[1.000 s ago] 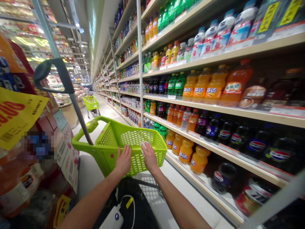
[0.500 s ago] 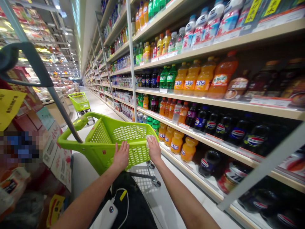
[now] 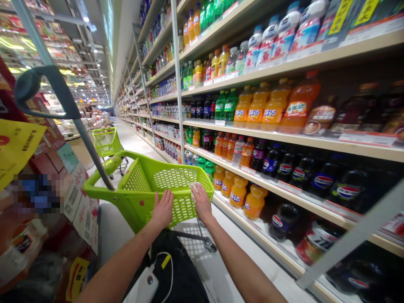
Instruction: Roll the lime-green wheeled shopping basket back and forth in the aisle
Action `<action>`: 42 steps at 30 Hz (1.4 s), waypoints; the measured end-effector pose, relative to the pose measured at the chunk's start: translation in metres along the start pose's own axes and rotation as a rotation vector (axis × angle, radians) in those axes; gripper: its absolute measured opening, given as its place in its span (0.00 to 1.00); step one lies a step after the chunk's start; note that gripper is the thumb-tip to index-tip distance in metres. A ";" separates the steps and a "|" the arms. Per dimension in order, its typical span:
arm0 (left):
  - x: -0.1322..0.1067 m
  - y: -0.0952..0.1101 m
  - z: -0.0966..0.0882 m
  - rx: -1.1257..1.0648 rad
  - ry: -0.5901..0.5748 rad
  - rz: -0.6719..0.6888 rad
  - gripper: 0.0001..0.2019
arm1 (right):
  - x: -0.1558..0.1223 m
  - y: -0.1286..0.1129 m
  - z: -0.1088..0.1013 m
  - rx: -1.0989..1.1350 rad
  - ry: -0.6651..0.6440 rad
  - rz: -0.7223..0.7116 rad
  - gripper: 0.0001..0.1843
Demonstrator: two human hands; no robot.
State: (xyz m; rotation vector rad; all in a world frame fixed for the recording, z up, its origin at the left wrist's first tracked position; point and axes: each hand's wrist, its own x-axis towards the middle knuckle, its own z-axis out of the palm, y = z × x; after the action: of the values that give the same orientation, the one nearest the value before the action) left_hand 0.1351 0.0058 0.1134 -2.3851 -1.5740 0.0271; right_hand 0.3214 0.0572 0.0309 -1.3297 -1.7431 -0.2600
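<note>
Left side: one patch of goods point(image 3: 36, 193) is pixel-blurred, so cannot tell what it is. Yellow sign point(image 3: 15, 147) is cut by left edge. Small white thing point(image 3: 195, 187) is mostly covered by R hand point(image 3: 202, 204), kind unclear. Shelf price tags point(image 3: 368, 138) too small to read.

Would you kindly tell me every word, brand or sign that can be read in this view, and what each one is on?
"芬达" on the orange soda bottle
"美年达" on the large orange bottle
"pepsi" on the dark cola bottle
Too small or blurred to read: the yellow shelf signs, the white shelf price strip and the yellow poster.
</note>
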 end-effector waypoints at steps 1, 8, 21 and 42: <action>-0.001 -0.003 0.000 0.006 -0.002 -0.015 0.33 | -0.001 0.010 -0.003 -0.017 0.025 0.041 0.23; -0.008 -0.010 -0.003 0.000 -0.010 -0.071 0.33 | -0.006 0.026 -0.007 -0.047 0.084 0.117 0.23; -0.037 -0.049 -0.003 0.003 0.078 -0.131 0.32 | 0.010 -0.066 0.027 0.112 0.001 -0.049 0.23; -0.089 -0.154 -0.037 -0.002 0.486 -0.319 0.24 | 0.009 -0.100 0.077 0.257 -0.002 -0.218 0.24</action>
State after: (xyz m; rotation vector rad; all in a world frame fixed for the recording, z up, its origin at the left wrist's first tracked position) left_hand -0.0332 -0.0264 0.1739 -1.9113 -1.6695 -0.5717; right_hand 0.1959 0.0718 0.0276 -0.9575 -1.8553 -0.1497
